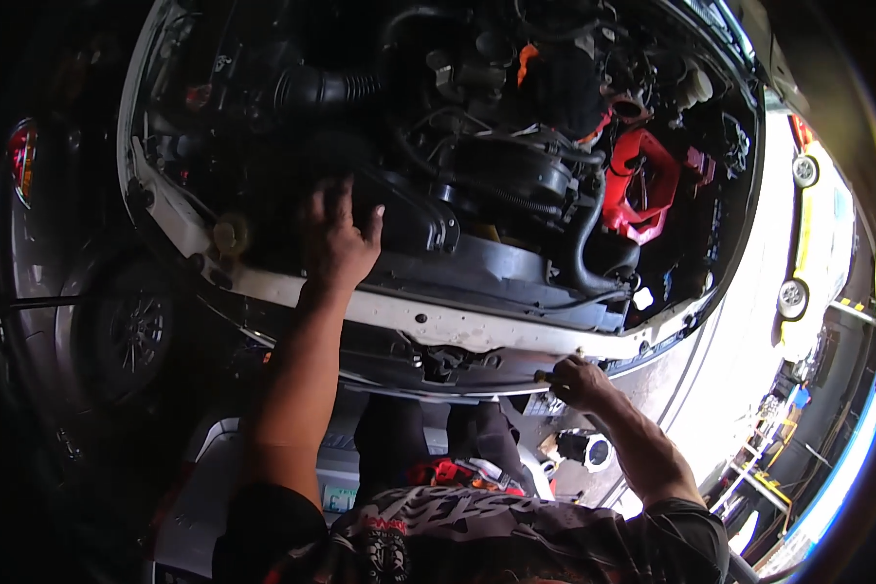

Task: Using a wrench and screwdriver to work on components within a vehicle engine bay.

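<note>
In front of me is a vehicle's engine bay with its front cross panel (380,311), pale and bolted, running across. My left hand (344,234) reaches past that panel over dark plastic parts, its fingers stretched out and apart with nothing visible in them. Just right of it lies a black plastic cover (414,214). My right hand (579,382) is at the front right of the panel, fingers closed. A small yellowish piece shows at its fingertips, too small to name. Behind the cross panel stretches a black radiator shroud (501,265).
A red frame-like part (642,190) sits at the right of the bay, beside a black hose (584,238). A ribbed air duct (331,88) lies far left. A dark car (44,282) stands close on the left, a yellow-and-white car (818,234) farther right. Behind me is a silver vehicle (200,506).
</note>
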`<state>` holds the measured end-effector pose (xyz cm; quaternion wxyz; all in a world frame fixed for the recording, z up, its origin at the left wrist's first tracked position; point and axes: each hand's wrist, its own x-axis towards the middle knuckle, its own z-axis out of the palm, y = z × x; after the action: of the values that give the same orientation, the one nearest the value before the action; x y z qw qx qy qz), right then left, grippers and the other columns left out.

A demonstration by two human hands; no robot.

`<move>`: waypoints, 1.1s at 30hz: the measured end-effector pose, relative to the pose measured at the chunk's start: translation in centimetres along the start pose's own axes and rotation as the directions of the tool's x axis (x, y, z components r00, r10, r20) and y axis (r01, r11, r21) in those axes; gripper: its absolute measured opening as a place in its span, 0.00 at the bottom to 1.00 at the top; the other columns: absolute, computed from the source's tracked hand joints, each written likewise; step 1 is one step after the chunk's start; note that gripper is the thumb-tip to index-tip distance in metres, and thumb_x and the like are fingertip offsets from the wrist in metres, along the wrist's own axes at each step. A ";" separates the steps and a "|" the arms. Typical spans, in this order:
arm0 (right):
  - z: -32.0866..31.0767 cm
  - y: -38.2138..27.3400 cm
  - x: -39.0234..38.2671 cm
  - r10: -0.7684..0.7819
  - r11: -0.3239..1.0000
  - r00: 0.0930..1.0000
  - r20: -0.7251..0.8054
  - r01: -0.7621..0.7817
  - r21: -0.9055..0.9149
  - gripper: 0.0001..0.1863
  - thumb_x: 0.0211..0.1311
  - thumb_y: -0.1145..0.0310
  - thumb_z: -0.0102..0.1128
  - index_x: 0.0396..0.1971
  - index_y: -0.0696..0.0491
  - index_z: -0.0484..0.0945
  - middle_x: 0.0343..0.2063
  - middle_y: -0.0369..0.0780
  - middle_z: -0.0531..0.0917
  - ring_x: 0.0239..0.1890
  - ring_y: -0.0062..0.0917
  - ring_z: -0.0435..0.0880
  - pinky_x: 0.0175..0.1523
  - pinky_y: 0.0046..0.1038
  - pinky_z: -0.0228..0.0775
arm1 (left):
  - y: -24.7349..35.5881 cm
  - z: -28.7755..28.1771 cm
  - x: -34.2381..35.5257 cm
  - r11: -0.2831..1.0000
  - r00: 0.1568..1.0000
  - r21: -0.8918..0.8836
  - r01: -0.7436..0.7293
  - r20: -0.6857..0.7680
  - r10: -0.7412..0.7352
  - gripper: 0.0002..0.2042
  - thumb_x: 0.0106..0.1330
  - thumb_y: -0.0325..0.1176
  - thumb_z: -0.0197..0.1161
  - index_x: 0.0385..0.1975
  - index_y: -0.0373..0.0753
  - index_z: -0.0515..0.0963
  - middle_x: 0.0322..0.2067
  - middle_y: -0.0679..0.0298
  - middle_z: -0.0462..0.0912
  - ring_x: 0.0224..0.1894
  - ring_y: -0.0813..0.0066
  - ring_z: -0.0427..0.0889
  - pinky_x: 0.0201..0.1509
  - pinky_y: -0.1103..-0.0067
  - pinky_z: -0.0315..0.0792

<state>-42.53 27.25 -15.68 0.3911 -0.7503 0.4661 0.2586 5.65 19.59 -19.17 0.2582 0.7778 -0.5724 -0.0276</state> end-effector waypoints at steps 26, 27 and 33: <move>-43.8 -21.9 21.3 -0.968 0.248 0.097 -0.232 0.218 -0.944 0.12 0.57 0.77 0.68 0.41 0.53 0.87 0.39 0.42 0.87 0.39 0.36 0.87 0.42 0.34 0.82 | -3.5 1.6 -3.8 0.985 0.944 -0.061 0.159 -0.282 -0.170 0.30 0.71 0.55 0.56 0.65 0.40 0.74 0.60 0.48 0.75 0.61 0.44 0.73 0.67 0.53 0.64; -43.9 -21.9 21.5 -0.964 0.264 0.092 -0.248 0.272 -0.925 0.12 0.56 0.77 0.68 0.41 0.53 0.88 0.40 0.43 0.87 0.38 0.36 0.87 0.42 0.35 0.83 | -3.5 1.6 -3.8 0.985 0.946 -0.062 0.161 -0.275 -0.172 0.30 0.70 0.54 0.57 0.65 0.40 0.74 0.59 0.48 0.75 0.61 0.44 0.74 0.67 0.53 0.64; -44.6 -22.0 21.7 -0.989 0.124 0.102 -0.108 0.160 -0.979 0.13 0.56 0.77 0.67 0.43 0.53 0.88 0.39 0.43 0.87 0.39 0.36 0.87 0.43 0.34 0.82 | -3.5 1.6 -3.9 0.983 0.948 -0.070 0.167 -0.262 -0.179 0.30 0.70 0.54 0.58 0.65 0.40 0.74 0.59 0.48 0.76 0.61 0.45 0.75 0.68 0.54 0.63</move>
<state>-12.24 -14.78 0.58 -0.1953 -0.9648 -0.0251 -0.1741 6.78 23.28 -23.09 0.3477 0.8153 -0.4611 0.0414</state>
